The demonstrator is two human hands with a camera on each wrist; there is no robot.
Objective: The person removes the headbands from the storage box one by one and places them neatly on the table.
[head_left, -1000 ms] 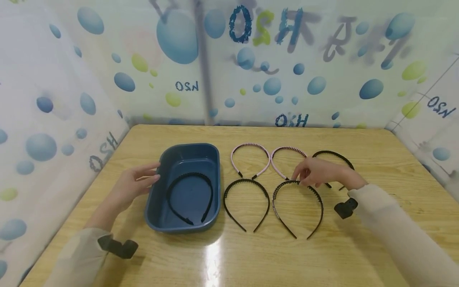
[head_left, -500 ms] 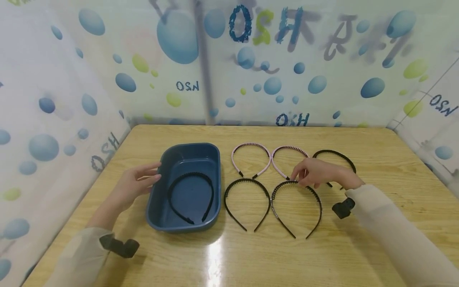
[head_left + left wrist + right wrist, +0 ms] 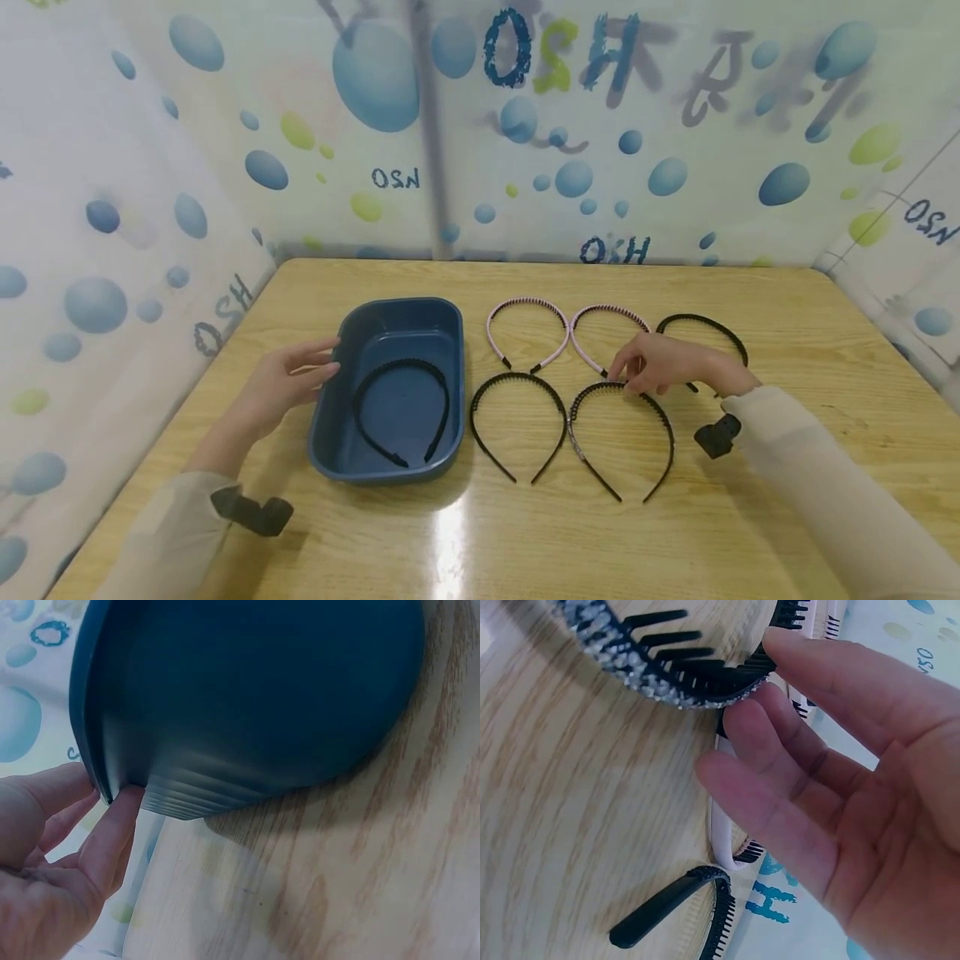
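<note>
My right hand (image 3: 663,362) pinches the top of a black comb-toothed headband (image 3: 577,447) between thumb and fingers. Clear sparkling stones cover part of its band (image 3: 622,664) in the right wrist view. On the left, my left hand (image 3: 281,387) holds the rim of a blue plastic bin (image 3: 322,450), with digits on either side of the rim (image 3: 81,712) in the left wrist view. One black headband (image 3: 405,363) lies inside the bin. Just left of the sparkling headband is another black toothed headband (image 3: 517,376), almost touching it.
Two pink headbands (image 3: 528,301) lie behind, side by side on the wooden table (image 3: 562,550). At the back right is a black headband (image 3: 703,318), partly hidden by my right hand. A patterned curtain (image 3: 510,167) hangs behind the table.
The sparkling headband has shifted slightly left, closing the gap to the black one beside it. My right hand keeps its pinch. The left hand stays at the bin.
</note>
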